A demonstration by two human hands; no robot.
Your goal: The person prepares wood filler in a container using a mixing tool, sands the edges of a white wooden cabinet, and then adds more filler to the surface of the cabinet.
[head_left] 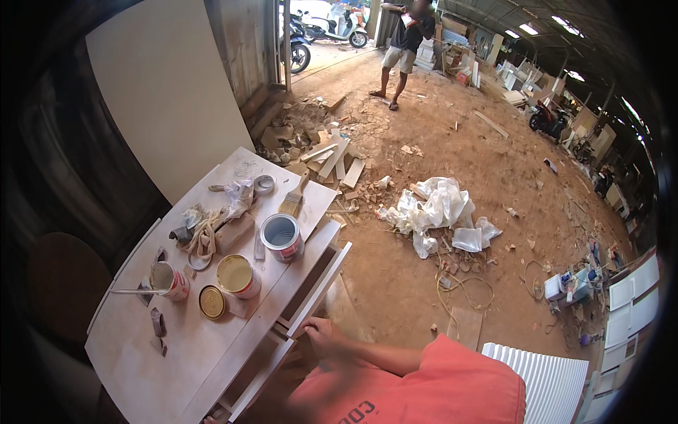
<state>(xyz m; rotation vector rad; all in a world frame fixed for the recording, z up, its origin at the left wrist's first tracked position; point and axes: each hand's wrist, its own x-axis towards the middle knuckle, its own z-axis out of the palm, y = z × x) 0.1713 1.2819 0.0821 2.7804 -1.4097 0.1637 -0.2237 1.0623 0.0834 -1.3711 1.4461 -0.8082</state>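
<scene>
My right hand (322,332) is at the white table's front, its fingers bent and closed at the neighbouring ends of two pulled-out drawers. One is the far drawer (321,286); the other is the near drawer (265,378). Which drawer edge the fingers grip is hard to make out. Only a sliver of my left hand (210,420) shows at the lower edge, beside the near drawer's other end; its fingers are mostly hidden. On the tabletop (169,367) stand a blue-grey-lined can (282,239), a cream-filled can (239,276) and a can with a stick across it (169,280).
A paintbrush (295,194), a gold lid (212,302), a tape roll (263,184) and rags (205,233) lie on the table. Wood offcuts (335,159) and white plastic sheeting (441,208) litter the dirt floor. A person (404,53) stands farther off, near a scooter (332,27).
</scene>
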